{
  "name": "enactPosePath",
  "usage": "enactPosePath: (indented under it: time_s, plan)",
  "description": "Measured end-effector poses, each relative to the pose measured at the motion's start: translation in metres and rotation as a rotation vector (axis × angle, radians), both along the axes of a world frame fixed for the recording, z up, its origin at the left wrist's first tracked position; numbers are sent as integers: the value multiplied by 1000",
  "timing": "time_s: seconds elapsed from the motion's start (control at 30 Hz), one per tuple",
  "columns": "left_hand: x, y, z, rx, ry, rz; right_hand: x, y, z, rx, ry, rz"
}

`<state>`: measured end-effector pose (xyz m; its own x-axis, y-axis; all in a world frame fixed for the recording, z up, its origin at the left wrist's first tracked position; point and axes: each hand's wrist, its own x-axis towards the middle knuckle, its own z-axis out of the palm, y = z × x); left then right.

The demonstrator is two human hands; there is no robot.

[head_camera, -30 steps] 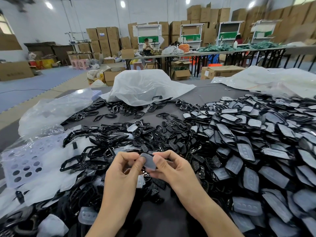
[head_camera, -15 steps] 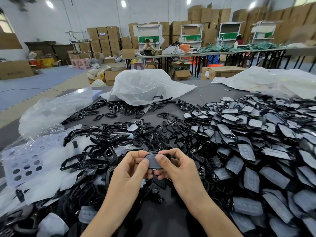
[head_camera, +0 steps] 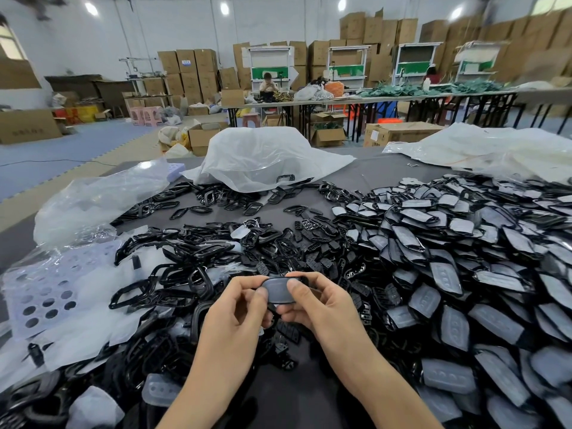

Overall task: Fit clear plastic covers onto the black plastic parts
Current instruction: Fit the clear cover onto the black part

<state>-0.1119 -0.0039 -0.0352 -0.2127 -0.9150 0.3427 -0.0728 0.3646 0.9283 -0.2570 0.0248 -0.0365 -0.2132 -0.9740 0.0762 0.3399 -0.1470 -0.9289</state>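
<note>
Head view: shows black plastic part (head_camera: 297, 277) under clear cover (head_camera: 275, 289), pinched over the counter (head_camera: 387, 181). Lies long axis left-to-right between the fingers (head_camera: 293, 286), gripped at left end by left hand (head_camera: 235, 311), at right end by right hand (head_camera: 318, 305), equally near. Likely calls for downward thumb pressure along cover rim.

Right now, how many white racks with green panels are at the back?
4, behind the long tables: leftmost rack, second rack, third rack, rightmost rack; cardboard boxes may hide more.
</note>
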Motion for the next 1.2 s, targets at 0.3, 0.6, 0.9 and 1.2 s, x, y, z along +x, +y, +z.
enactPosePath:
  time_s: [0.3, 0.6, 0.9, 1.2]
  plan:
    - [0, 1, -1, 23, -14, -62, -4, -1, 0, -16, 42, -28]
    - [1, -4, -2, 51, -76, -66, -5, -2, -2, -5, 91, 65]
    - [2, -2, -3, -13, -125, -12, -6, -1, 0, -17, 129, 40]
    - [0, 1, -8, -222, -283, 2, 3, 1, -4, -61, 298, -14]
